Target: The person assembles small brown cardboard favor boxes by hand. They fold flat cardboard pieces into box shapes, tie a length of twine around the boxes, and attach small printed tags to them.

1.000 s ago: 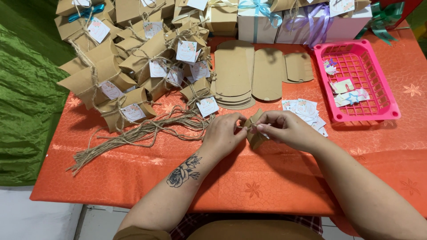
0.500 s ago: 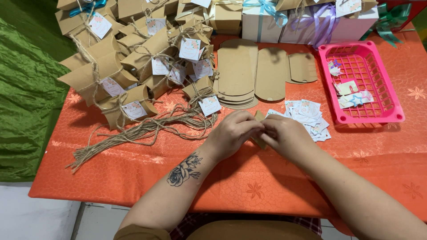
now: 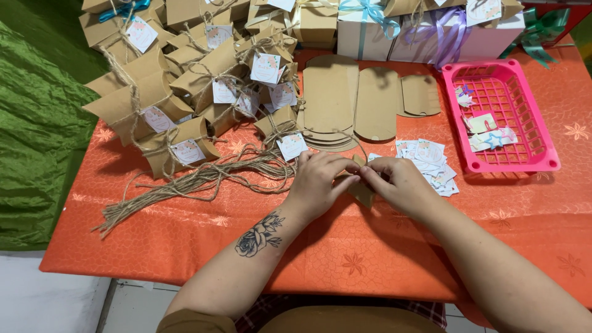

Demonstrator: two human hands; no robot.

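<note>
Hands at frame centre | left hand (image 3: 317, 185) and right hand (image 3: 398, 182) pinch small brown kraft-card pillow box (image 3: 361, 192), fingers clamped on its edges | likely light, crushable: grip the creases.

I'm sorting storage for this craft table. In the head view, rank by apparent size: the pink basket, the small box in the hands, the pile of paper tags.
1. Pink basket
2. Pile of paper tags
3. Small box, though both hands mostly cover it, so this is unsure.
</note>
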